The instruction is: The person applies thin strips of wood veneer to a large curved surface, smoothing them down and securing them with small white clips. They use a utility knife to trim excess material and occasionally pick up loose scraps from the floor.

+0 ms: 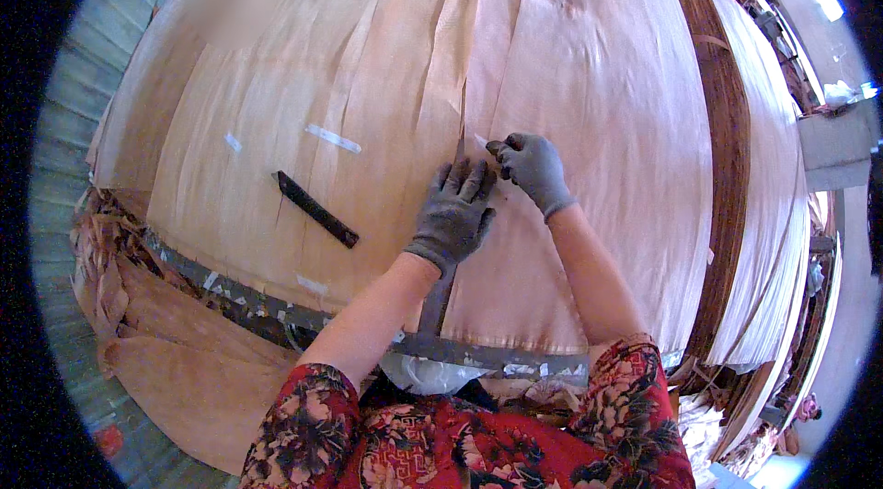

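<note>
Head: left hand [454, 210] flat on veneer sheet [386, 93]

Veneer sheets [386, 75] fill the frame's centre; a flat bar [315, 208] lies on them at centre left, scrap pieces [175, 369] lower left, stacked sheets [763, 167] at right.

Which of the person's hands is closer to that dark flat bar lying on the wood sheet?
The left hand. It presses flat on the veneer sheet, to the right of the dark bar with bare wood between. The right hand sits farther right, beyond the left, fingers pinched at a seam.
</note>
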`<control>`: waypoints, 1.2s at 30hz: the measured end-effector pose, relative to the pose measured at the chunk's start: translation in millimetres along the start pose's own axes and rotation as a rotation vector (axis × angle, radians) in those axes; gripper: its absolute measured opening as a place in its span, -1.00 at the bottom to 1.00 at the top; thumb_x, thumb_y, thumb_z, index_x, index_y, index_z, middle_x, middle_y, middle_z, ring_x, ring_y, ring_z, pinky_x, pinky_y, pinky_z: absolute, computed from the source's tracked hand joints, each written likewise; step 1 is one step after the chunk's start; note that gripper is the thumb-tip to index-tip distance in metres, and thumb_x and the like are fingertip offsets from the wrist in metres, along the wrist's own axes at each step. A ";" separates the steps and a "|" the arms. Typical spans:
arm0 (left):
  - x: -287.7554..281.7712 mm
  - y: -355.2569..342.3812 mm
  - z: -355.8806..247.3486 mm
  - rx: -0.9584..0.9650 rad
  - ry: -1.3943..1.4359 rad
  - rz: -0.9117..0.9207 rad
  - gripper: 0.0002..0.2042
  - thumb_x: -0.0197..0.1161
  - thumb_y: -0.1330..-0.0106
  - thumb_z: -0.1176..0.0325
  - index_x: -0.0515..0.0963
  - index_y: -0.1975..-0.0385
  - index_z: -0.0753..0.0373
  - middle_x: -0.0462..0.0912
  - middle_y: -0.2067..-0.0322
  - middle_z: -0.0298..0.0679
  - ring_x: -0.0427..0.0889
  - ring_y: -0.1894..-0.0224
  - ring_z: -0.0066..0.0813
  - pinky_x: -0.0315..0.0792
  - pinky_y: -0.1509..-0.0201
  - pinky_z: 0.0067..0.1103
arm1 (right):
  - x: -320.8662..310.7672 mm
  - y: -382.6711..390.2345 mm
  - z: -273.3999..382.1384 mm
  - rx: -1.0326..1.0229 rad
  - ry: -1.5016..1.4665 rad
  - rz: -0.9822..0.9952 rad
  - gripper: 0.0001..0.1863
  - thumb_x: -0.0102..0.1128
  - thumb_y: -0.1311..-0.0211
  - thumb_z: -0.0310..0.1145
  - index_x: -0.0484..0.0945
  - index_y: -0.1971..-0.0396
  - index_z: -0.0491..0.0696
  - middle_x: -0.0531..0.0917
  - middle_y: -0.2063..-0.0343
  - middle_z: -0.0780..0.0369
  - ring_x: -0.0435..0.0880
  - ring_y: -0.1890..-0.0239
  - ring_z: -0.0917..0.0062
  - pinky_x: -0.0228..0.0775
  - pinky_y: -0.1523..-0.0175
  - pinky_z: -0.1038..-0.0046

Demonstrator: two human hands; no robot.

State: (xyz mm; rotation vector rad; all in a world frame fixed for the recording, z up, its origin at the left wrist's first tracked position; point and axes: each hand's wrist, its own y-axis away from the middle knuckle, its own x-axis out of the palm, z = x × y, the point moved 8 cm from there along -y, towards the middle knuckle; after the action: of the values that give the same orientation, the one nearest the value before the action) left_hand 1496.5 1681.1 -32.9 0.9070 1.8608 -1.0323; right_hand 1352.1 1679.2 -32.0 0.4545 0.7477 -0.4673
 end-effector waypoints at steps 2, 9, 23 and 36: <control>0.9 -2.9 0.6 -0.023 0.004 0.026 -0.39 0.16 -0.09 0.20 0.24 -0.17 0.27 0.22 -0.19 -0.07 0.14 -0.26 0.00 -0.03 -0.29 -0.12 | 3.2 -11.0 -2.1 0.058 0.150 0.025 -0.54 0.13 -0.01 0.10 0.63 0.55 -0.06 0.62 0.64 0.15 0.64 0.51 0.31 0.44 0.34 0.32; -11.7 -20.0 20.7 -0.112 -0.005 -0.049 -0.23 0.20 -0.01 0.22 0.04 -0.26 0.25 0.15 -0.22 -0.10 0.00 -0.31 -0.03 -0.13 -0.32 -0.10 | -1.7 -20.5 5.1 0.162 0.316 0.158 -0.58 0.12 0.07 0.05 0.65 0.55 -0.04 0.65 0.56 0.15 0.66 0.36 0.26 0.46 0.22 0.30; 12.8 -33.3 9.2 -0.087 -0.259 0.088 -0.39 0.00 -0.12 0.31 0.10 -0.24 0.25 0.11 -0.23 -0.01 0.00 -0.31 0.00 -0.13 -0.32 -0.10 | 6.7 -23.3 -11.8 0.001 0.417 0.160 -0.56 0.02 -0.02 0.04 0.65 0.55 -0.05 0.65 0.54 0.14 0.65 0.41 0.28 0.46 0.21 0.31; 29.6 -33.2 14.4 -0.343 -0.297 0.155 -0.44 -0.03 -0.15 0.22 0.15 -0.21 0.20 0.12 -0.18 -0.06 -0.14 -0.34 0.02 -0.29 -0.33 -0.05 | 7.6 25.8 -1.5 0.005 0.072 -0.114 -0.72 0.01 -0.04 -0.15 0.64 0.48 0.02 0.63 0.43 0.10 0.60 0.33 0.15 0.43 0.20 0.21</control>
State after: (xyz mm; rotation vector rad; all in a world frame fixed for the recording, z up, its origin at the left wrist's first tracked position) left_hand 1460.0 1660.6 -53.7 0.6439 1.6234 -0.6836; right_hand 1370.4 1699.0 -32.7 0.4363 0.8450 -0.5618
